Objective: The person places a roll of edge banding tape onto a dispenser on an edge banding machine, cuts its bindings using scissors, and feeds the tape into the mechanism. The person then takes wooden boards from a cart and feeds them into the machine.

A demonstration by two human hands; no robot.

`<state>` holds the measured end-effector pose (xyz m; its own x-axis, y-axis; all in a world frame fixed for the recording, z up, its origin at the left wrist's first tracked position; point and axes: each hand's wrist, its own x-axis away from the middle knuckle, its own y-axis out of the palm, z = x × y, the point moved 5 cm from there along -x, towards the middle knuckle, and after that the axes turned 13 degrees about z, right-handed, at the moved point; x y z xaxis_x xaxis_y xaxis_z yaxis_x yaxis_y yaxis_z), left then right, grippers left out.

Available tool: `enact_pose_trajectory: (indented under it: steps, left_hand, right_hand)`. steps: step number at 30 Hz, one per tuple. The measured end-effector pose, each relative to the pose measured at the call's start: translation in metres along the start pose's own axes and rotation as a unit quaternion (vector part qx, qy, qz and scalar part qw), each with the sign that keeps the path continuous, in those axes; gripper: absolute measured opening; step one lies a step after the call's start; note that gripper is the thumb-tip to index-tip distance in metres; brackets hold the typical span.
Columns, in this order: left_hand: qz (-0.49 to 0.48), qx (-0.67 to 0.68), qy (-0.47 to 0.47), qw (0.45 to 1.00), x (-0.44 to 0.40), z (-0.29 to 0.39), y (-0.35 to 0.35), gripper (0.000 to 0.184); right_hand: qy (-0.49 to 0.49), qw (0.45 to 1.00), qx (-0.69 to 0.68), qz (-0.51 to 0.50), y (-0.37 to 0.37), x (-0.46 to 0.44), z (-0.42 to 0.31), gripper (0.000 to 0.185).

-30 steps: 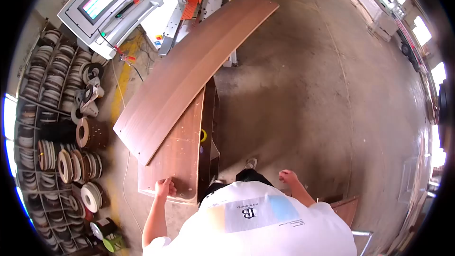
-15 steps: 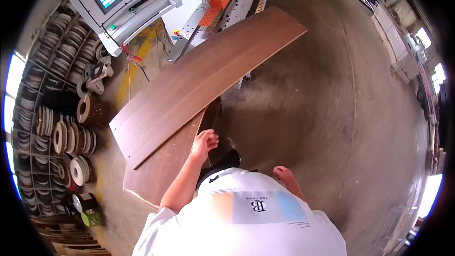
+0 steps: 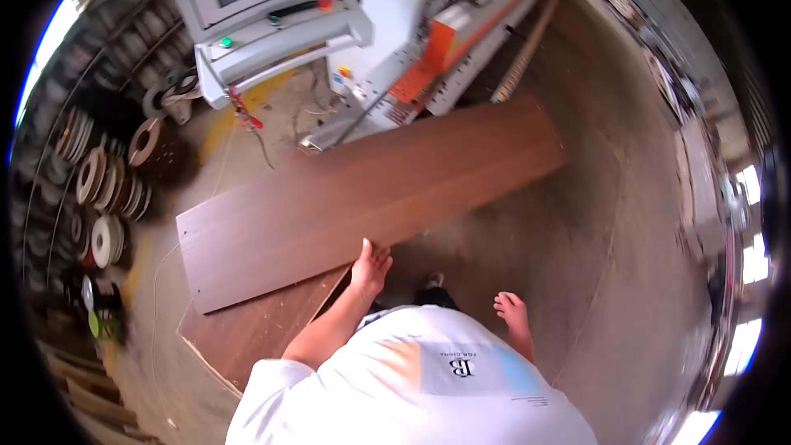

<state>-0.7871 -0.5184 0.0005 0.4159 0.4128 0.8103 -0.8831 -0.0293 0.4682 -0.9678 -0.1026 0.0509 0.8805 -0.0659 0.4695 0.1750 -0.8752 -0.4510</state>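
Note:
A long brown wood-grain board lies slantwise across a stack of similar panels. Small holes show near its left end. Beneath it a lower panel sticks out toward me. My left hand is at the board's near edge with thumb raised and fingers apart; whether it touches the edge I cannot tell. Off to the right, my right hand hangs over the floor with loosely bent fingers, nothing in it.
Behind the board stands a machine with an orange guard and a long rail. A control panel with a lit screen is at upper left. Edge-band rolls fill racks at left. Stacked boards stand along the far right.
The view has turned, and the machine sits further right in it. The left hand has come up to the board's near edge, its fingers spreading. The right hand stays low and free.

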Motion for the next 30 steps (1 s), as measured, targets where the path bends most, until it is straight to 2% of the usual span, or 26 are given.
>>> enact_pose_trajectory:
  steps: [3, 7, 9, 11, 13, 14, 17, 19, 22, 25, 28, 30]
  left_hand:
    - [0.050, 0.000, 0.016, 0.999, 0.009, 0.005, -0.005, 0.064]
    - [0.143, 0.035, 0.073, 0.986, 0.034, -0.003, -0.015, 0.053]
    - [0.203, 0.083, 0.097, 0.971, 0.043, -0.015, -0.028, 0.045]
    - [0.224, 0.126, 0.126, 0.958, 0.058, -0.028, -0.044, 0.041]
    - [0.276, 0.174, 0.141, 0.935, 0.072, -0.043, -0.053, 0.039]
    - [0.278, 0.199, 0.157, 0.927, 0.071, -0.053, -0.066, 0.041]
    - [0.344, 0.279, 0.224, 0.868, 0.090, -0.062, -0.039, 0.042]
    - [0.371, 0.294, 0.233, 0.850, 0.091, -0.072, -0.041, 0.045]
    - [0.438, 0.234, 0.205, 0.843, 0.102, -0.079, -0.026, 0.048]
    - [0.412, 0.187, 0.164, 0.876, 0.098, -0.091, -0.038, 0.050]
    - [0.412, 0.198, 0.162, 0.875, 0.097, -0.092, -0.038, 0.052]
    - [0.417, 0.197, 0.160, 0.873, 0.101, -0.093, -0.038, 0.052]
  right_hand:
    - [-0.110, 0.992, 0.023, -0.052, 0.025, -0.069, -0.074, 0.016]
    - [-0.294, 0.949, 0.028, -0.109, 0.070, -0.148, -0.217, 0.014]
    - [-0.367, 0.923, 0.058, -0.096, 0.093, -0.197, -0.269, 0.015]
    - [-0.405, 0.901, 0.135, -0.084, 0.112, -0.215, -0.331, 0.021]
    - [-0.526, 0.821, 0.221, -0.033, 0.132, -0.247, -0.368, 0.028]
    - [-0.569, 0.791, 0.223, -0.020, 0.141, -0.265, -0.379, 0.032]
    - [-0.666, 0.704, 0.247, 0.022, 0.162, -0.312, -0.401, 0.039]
    - [-0.681, 0.680, 0.272, 0.006, 0.175, -0.331, -0.410, 0.035]
    - [-0.698, 0.662, 0.273, -0.022, 0.192, -0.342, -0.418, 0.024]
    - [-0.697, 0.662, 0.273, -0.035, 0.204, -0.345, -0.427, 0.024]
    - [-0.716, 0.640, 0.278, -0.014, 0.220, -0.346, -0.434, 0.023]
    - [-0.725, 0.637, 0.258, -0.054, 0.234, -0.342, -0.435, 0.022]
